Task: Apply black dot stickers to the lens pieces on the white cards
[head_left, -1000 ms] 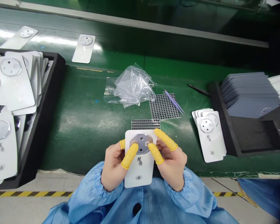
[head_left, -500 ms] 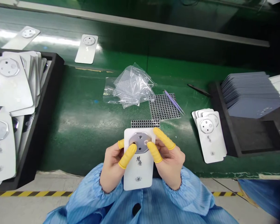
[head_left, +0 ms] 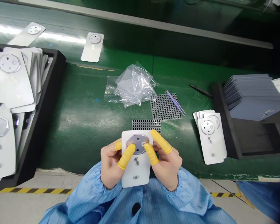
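Between my two hands I hold a white phone back cover (head_left: 140,169) with a silver octagonal camera plate near its top. My left hand (head_left: 112,163) grips the left edge, its thumb lying on the plate's left side. On the right edge is my right hand (head_left: 165,161), its thumb pressing by the pale round spot of the plate and its index finger at the top corner. Yellow finger cots cover the thumbs and some fingers. Just beyond the cover lie two sheets of small black dots (head_left: 165,107), with purple tweezers (head_left: 175,102) across the farther one.
Clear plastic bags (head_left: 133,85) lie behind the sheets. At left, a black tray (head_left: 43,102) holds many white covers; at right, another black tray (head_left: 228,137) holds grey panels (head_left: 254,99). A small stack of covers (head_left: 212,143) and black tweezers (head_left: 200,90) are nearby. Another cover (head_left: 92,48) lies farther back.
The cover and both hands have shifted slightly left in the view, uncovering more of the nearer dot sheet. The grip on the cover looks the same.
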`<state>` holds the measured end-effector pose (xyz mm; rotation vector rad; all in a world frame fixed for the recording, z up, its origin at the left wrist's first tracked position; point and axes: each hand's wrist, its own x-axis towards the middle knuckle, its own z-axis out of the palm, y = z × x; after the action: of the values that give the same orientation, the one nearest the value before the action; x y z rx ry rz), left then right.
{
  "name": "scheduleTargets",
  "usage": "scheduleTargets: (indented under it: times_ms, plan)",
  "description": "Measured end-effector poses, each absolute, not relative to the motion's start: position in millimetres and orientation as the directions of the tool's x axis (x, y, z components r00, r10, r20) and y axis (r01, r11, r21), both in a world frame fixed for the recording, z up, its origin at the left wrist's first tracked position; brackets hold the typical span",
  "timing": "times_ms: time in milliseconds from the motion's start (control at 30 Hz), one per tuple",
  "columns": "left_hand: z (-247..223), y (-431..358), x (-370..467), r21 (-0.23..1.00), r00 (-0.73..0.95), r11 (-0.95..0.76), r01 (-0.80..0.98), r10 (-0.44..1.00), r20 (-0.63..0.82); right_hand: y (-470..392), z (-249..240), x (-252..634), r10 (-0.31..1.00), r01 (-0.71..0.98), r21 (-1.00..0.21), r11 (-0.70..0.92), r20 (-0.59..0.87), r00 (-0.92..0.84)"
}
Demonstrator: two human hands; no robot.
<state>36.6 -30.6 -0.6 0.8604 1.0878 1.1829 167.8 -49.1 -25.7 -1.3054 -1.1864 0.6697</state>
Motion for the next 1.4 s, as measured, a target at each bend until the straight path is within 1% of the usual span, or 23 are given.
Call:
scheduleTargets:
  times_ms: [100, 200, 267, 333, 433, 500, 567, 633, 700, 767, 833, 900, 967, 1000, 1033, 1067, 1100, 1133, 1200, 1267, 1300, 1333, 1400]
  plan:
    - [-4.0, -26.4, 33.8, 0.917, 0.077, 0.297, -0.265, 0.955, -0.287, -47.6, -29.6, 166.3, 0.912, 0.199, -0.967, 0.162, 0.224, 0.345]
    - [-4.0, -22.6, 28.2, 0.901, 0.115, 0.359, -0.243, 0.933, -0.341, -45.8, -30.6, 167.0, 0.912, 0.169, -0.969, 0.18, 0.229, 0.341]
    - [-3.2, -23.4, 24.1, 0.917, 0.098, 0.333, -0.221, 0.943, -0.319, -45.4, -29.4, 167.2, 0.924, 0.131, -0.975, 0.181, 0.214, 0.318]
    - [-3.7, -27.1, 21.3, 0.95, 0.044, 0.266, -0.166, 0.964, -0.262, -46.3, -27.6, 165.0, 0.96, 0.058, -0.99, 0.131, 0.141, 0.242]
    - [-8.4, -32.6, 22.4, 0.99, -0.094, 0.139, 0.001, 0.986, -0.138, -48.7, -27.3, 156.9, 0.993, 0.007, -1.0, 0.019, 0.02, 0.112]
    - [-11.8, -33.3, 26.4, 0.99, -0.098, 0.123, 0.072, 0.988, -0.116, -49.1, -29.7, 154.5, 0.992, 0.057, -0.998, -0.003, 0.004, 0.123]
    - [-13.0, -32.1, 30.1, 0.983, 0.015, 0.158, 0.091, 0.987, -0.16, -48.4, -31.5, 163.9, 0.985, 0.119, -0.993, 0.018, 0.038, 0.168]
    - [-12.8, -31.2, 29.7, 0.98, 0.141, 0.169, 0.104, 0.973, -0.183, -47.8, -29.5, 192.3, 0.97, 0.195, -0.98, 0.045, 0.089, 0.224]
    - [-13.9, -31.7, 23.2, 0.979, 0.146, 0.131, 0.156, 0.977, -0.154, -46.9, -24.2, 240.0, 0.935, 0.323, -0.945, 0.044, 0.153, 0.321]
    - [-18.4, -33.3, 12.5, 0.959, 0.051, 0.094, 0.268, 0.992, -0.112, -44.4, -19.5, 298.7, 0.872, 0.489, -0.872, 0.005, 0.243, 0.424]
    - [-25.4, -34.9, 1.3, 0.916, -0.034, 0.093, 0.391, 0.996, -0.087, -40.5, -18.6, 354.8, 0.887, 0.634, -0.772, -0.049, 0.257, 0.383]
    - [-32.3, -36.1, -6.7, 0.89, -0.068, 0.114, 0.441, 0.993, -0.094, -37.2, -20.5, 396.1, 0.927, 0.816, -0.566, -0.118, 0.231, 0.295]
    - [-37.3, -37.4, -10.6, 0.89, -0.091, 0.129, 0.438, 0.991, -0.099, -36.3, -21.2, 415.9, 0.947, 0.937, -0.336, -0.1, 0.257, 0.194]
    - [-38.9, -38.2, -11.1, 0.89, -0.106, 0.132, 0.436, 0.99, -0.095, -36.9, -20.3, 416.9, 0.946, 0.968, -0.241, -0.072, 0.292, 0.143]
    - [-40.1, -39.1, -11.0, 0.891, -0.117, 0.128, 0.437, 0.99, -0.085, -38.1, -18.4, 411.9, 0.937, 0.983, -0.177, -0.042, 0.336, 0.1]
    - [-41.1, -39.8, -10.3, 0.891, -0.116, 0.115, 0.44, 0.991, -0.071, -39.7, -15.8, 401.4, 0.922, 0.989, -0.148, -0.017, 0.38, 0.072]
    - [-42.0, -40.3, -9.2, 0.891, -0.104, 0.092, 0.445, 0.993, -0.051, -41.6, -13.0, 385.9, 0.906, 0.989, -0.149, 0.003, 0.42, 0.06]
    - [-42.9, -40.2, -7.8, 0.887, -0.078, 0.064, 0.458, 0.996, -0.032, -43.5, -10.7, 366.3, 0.893, 0.982, -0.185, 0.029, 0.446, 0.058]
    - [-44.6, -38.5, -4.8, 0.859, -0.006, -0.007, 0.513, 1.0, 0.011, -46.8, -9.8, 319.1, 0.895, 0.941, -0.319, 0.112, 0.445, 0.044]
    - [-44.8, -35.5, -2.1, 0.797, 0.061, -0.087, 0.598, 0.996, 0.063, -48.0, -16.6, 270.5, 0.934, 0.845, -0.465, 0.266, 0.341, -0.106]
    - [-43.8, -34.3, -1.1, 0.761, 0.086, -0.115, 0.638, 0.993, 0.078, -47.4, -22.8, 249.2, 0.932, 0.786, -0.516, 0.339, 0.3, -0.205]
    - [-41.9, -33.7, -0.4, 0.734, 0.107, -0.133, 0.666, 0.991, 0.083, -46.2, -30.4, 231.4, 0.912, 0.734, -0.542, 0.41, 0.27, -0.31]
    - [-35.7, -34.6, 0.3, 0.707, 0.15, -0.139, 0.693, 0.988, 0.047, -43.2, -46.6, 208.6, 0.873, 0.671, -0.562, 0.484, 0.259, -0.413]
